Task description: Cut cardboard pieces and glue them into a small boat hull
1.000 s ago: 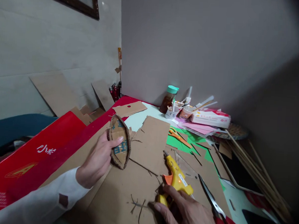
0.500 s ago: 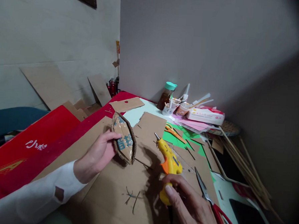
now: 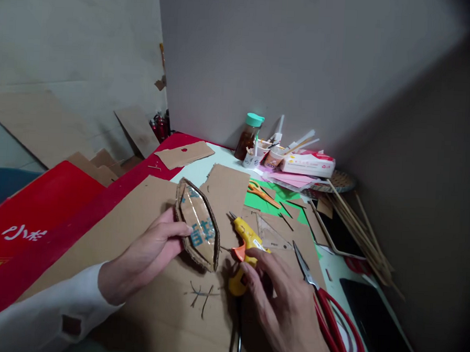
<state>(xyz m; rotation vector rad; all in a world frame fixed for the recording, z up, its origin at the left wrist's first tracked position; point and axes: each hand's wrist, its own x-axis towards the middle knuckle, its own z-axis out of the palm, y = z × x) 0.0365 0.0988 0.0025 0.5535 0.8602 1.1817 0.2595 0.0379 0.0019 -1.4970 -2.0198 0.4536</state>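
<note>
My left hand pinches the left side of a pointed-oval cardboard piece, thumb on its taped face, which carries blue print. The piece has a raised corrugated rim and is held tilted above the cardboard sheet. Just right of it is a yellow glue gun with an orange trigger, its nozzle toward the upper left. The fingers of my right hand close on the gun's body near the trigger; the palm side is hidden. Its black cord runs down toward me.
Red-handled scissors lie right of my right hand. Beyond are orange scissors, a clear set square, a lidded jar, cups of sticks and a tissue pack. Tablets and long wooden sticks lie at right.
The view has turned to the right. My right hand's fingers have shifted higher on the glue gun, and the gun is nearer the cardboard piece. My left hand keeps its hold.
</note>
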